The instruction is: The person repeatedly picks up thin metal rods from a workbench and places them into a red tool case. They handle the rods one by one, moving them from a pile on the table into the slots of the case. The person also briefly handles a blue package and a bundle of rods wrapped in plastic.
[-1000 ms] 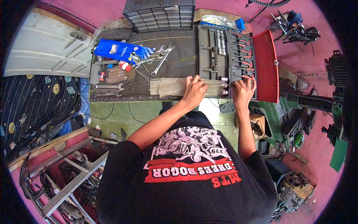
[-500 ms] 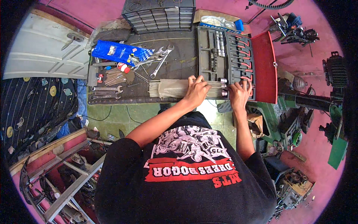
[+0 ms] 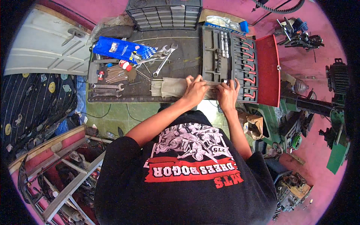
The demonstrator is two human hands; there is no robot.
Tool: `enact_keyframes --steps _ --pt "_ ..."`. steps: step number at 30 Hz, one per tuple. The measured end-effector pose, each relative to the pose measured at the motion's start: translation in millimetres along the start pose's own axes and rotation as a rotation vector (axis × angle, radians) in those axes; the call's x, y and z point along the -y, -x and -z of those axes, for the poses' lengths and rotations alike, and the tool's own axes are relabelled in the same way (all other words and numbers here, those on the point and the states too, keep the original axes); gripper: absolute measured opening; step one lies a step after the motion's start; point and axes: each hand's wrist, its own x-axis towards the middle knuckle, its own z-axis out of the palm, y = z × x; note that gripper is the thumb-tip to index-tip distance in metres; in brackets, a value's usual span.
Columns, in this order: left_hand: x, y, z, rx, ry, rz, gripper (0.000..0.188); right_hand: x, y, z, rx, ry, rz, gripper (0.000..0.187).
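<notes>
A bundle of thin grey welding rods (image 3: 155,89), partly wrapped in a torn paper sleeve (image 3: 173,87), lies along the near edge of the bench. My left hand (image 3: 195,91) is closed over its middle with bent fingers. Close beside it, my right hand (image 3: 227,96) grips the right end of the rods, hiding their tips. Just beyond my right hand is the black tool tray (image 3: 209,62) of an opened red case, with sockets (image 3: 224,44) in a row and red-handled tools (image 3: 245,62) in slots.
Left on the bench (image 3: 183,54) lie combination wrenches (image 3: 163,66), a blue packet (image 3: 122,50), a red-and-white bottle (image 3: 125,65) and brown sticks (image 3: 116,74). A drawer cabinet (image 3: 165,17) stands behind. The red case lid (image 3: 268,71) opens toward the right, near a green machine (image 3: 272,120).
My right hand has moved left from the tool case's near edge onto the end of the rods. My left hand stays on the bundle. The view has shifted slightly.
</notes>
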Motion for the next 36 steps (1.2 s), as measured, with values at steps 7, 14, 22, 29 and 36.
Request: enact_keyframes --steps 7,14,22,29,36 --pt "9 -1 1 0.1 0.013 0.028 0.015 5 -5 -4 0.067 -0.089 -0.005 0.015" --pt "23 6 23 -0.123 0.113 0.094 0.018 5 -6 4 0.072 -0.062 -0.022 0.02" --pt "88 90 84 -0.25 -0.145 0.592 0.02 -22 19 20 -0.07 -0.043 -0.284 0.029" --pt "100 159 77 -0.228 -0.25 0.9 0.028 -13 46 22 0.084 -0.053 -0.41 0.048" --pt "94 167 62 -0.148 -0.096 0.951 0.033 1 55 10 0.143 -0.083 -0.423 0.054"
